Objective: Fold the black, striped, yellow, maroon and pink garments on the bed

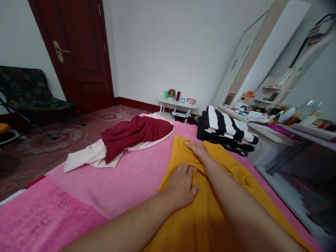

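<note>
A mustard-yellow garment (210, 213) lies spread over the bed in front of me, with creases near its far end. My left hand (182, 185) rests on top of it, back of the hand up, thumb held apart and fingers slightly bent against the cloth. Farther forward, my right hand (199, 151) is closed on the garment near its far edge; its thumb shows and the other fingers are mostly hidden by the hand and fabric.
A dark red garment (136, 131) lies over a pale pink one (85, 156) on the pink bedspread (139, 175). Folded black-and-white clothes (225, 126) are stacked at the right, beside a cluttered dressing table (278, 134). A small white table (175, 102) stands beyond; a folding chair (34, 91) is left.
</note>
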Tool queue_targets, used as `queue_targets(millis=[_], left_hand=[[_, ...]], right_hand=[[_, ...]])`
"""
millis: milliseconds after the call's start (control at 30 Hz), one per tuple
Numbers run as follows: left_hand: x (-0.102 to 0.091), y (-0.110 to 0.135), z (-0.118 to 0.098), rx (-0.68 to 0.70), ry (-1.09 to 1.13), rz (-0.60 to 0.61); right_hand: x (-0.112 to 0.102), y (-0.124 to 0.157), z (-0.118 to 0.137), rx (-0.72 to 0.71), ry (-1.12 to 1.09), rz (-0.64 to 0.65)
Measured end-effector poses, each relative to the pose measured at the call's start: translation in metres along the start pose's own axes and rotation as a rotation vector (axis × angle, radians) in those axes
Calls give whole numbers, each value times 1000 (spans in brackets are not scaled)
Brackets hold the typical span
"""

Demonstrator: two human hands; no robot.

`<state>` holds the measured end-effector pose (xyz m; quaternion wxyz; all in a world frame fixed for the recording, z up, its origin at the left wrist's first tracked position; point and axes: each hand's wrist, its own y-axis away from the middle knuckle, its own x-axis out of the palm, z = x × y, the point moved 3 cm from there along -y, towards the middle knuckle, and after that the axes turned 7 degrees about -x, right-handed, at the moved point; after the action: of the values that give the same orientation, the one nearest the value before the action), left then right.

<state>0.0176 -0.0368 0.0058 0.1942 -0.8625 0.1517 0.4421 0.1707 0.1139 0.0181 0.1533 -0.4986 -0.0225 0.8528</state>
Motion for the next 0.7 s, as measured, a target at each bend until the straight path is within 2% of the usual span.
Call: queue_targets(millis=[67,200,233,300,433,533,600,667,700], left_hand=[[-1,-1,1,-13,31,8],[6,-3,6,-15,81,45],[8,-4,6,-2,87,67],[10,-4,5,39,93,114],[9,-4,4,91,103,160],[7,-4,4,99,116,174],[6,-3,5,103,135,172],[5,-4,5,117,179,161],[4,-6,5,128,216,147]], right_hand=[[-2,0,3,-10,-2,-83],[-12,7,-6,2,19,-418],[-12,8,-11,16,38,-462],[-6,6,-21,56,110,-406],[9,-4,-23,83,357,-139],[6,-8,-7,29,442,-107],[2,-7,8,-89,447,-171],[3,-5,21,-310,415,-214],[7,-3,25,-432,389,-183]])
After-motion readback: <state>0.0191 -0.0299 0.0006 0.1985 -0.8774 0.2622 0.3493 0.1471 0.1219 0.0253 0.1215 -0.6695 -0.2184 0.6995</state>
